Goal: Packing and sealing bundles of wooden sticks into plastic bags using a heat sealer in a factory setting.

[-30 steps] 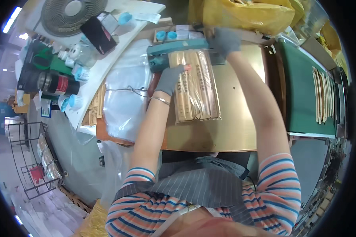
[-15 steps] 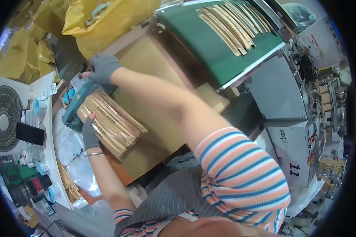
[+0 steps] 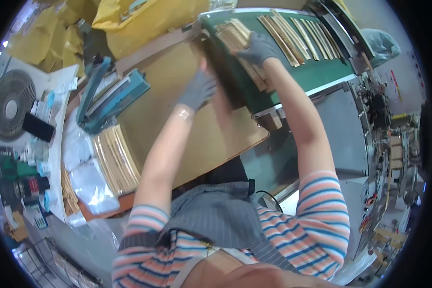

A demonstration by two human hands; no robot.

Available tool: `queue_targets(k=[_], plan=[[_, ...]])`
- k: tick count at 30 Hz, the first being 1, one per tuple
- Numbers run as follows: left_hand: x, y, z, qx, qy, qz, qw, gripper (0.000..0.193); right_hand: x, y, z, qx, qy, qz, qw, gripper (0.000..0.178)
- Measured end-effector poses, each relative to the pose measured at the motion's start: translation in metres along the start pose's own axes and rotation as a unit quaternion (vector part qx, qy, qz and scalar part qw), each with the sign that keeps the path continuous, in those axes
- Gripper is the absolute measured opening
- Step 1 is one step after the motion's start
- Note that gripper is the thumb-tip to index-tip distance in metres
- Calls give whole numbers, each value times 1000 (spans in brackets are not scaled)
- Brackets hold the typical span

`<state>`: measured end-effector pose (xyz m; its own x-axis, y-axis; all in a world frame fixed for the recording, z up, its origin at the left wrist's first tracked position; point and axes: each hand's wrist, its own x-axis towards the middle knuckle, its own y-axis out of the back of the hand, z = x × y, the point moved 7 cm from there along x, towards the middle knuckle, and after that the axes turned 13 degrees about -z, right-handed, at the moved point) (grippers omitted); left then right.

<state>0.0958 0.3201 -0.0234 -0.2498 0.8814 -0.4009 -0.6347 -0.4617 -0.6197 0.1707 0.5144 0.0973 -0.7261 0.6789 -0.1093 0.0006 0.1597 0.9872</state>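
Observation:
On the green belt (image 3: 312, 72), my gloved right hand (image 3: 260, 49) curls over a group of slim kraft-paper packets (image 3: 247, 67), its fingers bent against them. The packets are blurred. My gloved left hand (image 3: 197, 91) is held above the brown board with its fingers apart and nothing in it. Left of it stands a teal hand-lever bag sealer (image 3: 117, 103), its arm raised. Below the sealer a bundle of the same packets in a clear plastic bag (image 3: 116, 158) lies on the board's left edge.
More paper packets (image 3: 317, 38) lie in a row farther right on the belt. The brown board (image 3: 168, 134) reaches to the belt's side. Clear bags (image 3: 89, 177) lie at the left, beside a white shelf with a fan (image 3: 10, 108) and phone (image 3: 38, 126). A yellow sack (image 3: 149, 21) stands behind.
Both hands have left the sealer and the bagged bundle and moved right. The sealer's arm has risen, and the bundle now lies apart from it. Some belt packets have shifted left.

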Motion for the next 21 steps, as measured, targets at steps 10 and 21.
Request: queue_targets(k=[10,21], plan=[[-114,22,71,285,-166,78,941,45,-95,-78,-169,748,103,-413,509,32],[-206,226,-2,305,-141,266,904,47,-75,-173,-116,702,50,-248,666,16]])
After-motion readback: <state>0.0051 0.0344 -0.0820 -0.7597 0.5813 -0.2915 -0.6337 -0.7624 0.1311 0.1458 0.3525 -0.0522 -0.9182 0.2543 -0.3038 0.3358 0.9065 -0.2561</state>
